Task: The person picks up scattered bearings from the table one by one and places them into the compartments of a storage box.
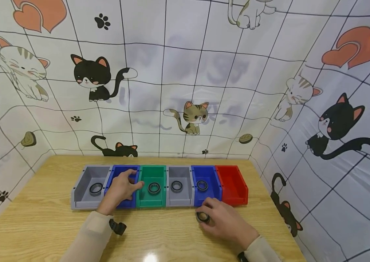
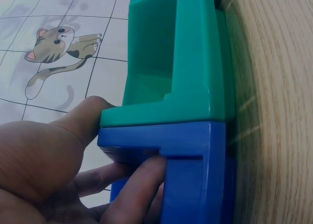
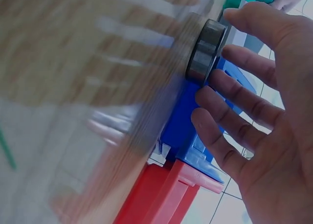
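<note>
My right hand (image 1: 225, 222) is low at the table in front of the blue bin (image 1: 216, 193), second from the right. Its thumb and fingertips are right at a bearing ring (image 1: 203, 217), with the fingers loosely bent and spread in the right wrist view, where the bearing (image 3: 206, 52) shows its dark metal side. My left hand (image 1: 122, 187) reaches over the other blue bin (image 1: 116, 169), second from the left. In the left wrist view its fingers (image 2: 139, 192) dip inside that bin, and the thumb lies by the green bin's rim (image 2: 156, 114).
Bearings lie in the left grey bin (image 1: 81, 194), the green bin (image 1: 152, 173), the other grey bin (image 1: 180, 173) and the right blue bin. A red bin (image 1: 232, 182) ends the row at the right. Cat-patterned sheets (image 1: 158, 72) enclose the wooden table (image 1: 158, 236).
</note>
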Tool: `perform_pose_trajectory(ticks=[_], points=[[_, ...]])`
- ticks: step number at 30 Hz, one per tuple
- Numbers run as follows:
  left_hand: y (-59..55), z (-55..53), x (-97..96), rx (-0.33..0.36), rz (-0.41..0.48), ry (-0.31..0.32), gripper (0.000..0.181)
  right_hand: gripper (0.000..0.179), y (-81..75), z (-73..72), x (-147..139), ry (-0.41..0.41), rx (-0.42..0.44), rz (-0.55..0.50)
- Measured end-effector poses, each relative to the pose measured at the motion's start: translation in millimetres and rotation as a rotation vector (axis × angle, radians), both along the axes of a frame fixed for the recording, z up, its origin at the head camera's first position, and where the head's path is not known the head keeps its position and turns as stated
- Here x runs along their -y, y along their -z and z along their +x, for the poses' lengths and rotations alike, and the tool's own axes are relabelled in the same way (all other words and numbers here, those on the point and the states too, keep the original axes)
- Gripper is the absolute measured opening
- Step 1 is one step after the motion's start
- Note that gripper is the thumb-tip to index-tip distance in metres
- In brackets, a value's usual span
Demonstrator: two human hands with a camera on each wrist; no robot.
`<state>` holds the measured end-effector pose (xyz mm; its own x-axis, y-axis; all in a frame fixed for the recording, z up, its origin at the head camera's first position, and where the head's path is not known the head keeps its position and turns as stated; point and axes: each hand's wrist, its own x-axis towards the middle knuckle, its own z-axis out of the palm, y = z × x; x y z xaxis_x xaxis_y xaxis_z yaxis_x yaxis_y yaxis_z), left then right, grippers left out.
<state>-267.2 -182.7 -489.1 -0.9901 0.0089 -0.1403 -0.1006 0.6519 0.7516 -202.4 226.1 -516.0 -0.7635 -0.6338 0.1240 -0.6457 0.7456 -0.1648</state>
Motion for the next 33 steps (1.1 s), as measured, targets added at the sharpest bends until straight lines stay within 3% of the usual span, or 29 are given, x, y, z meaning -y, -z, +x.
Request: perform_pose_trajectory(ticks=[4, 11, 33], points=[[-0.2, 0.7, -0.5, -0.003, 0.001, 0.003, 0.072, 0.036, 1.4, 0.5, 0.8, 0.009, 0.000, 0.009], [-0.7, 2.2, -0.8, -0.002, 0.009, -0.001, 0.071, 0.037, -1.2, 3.1, 2.1, 0.042, 0.111, 0.002], [-0.5, 1.4, -0.4, 0.006, 0.006, 0.001, 0.073, 0.032, 0.2, 3.7, 0.6, 0.039, 0.141, -0.026]])
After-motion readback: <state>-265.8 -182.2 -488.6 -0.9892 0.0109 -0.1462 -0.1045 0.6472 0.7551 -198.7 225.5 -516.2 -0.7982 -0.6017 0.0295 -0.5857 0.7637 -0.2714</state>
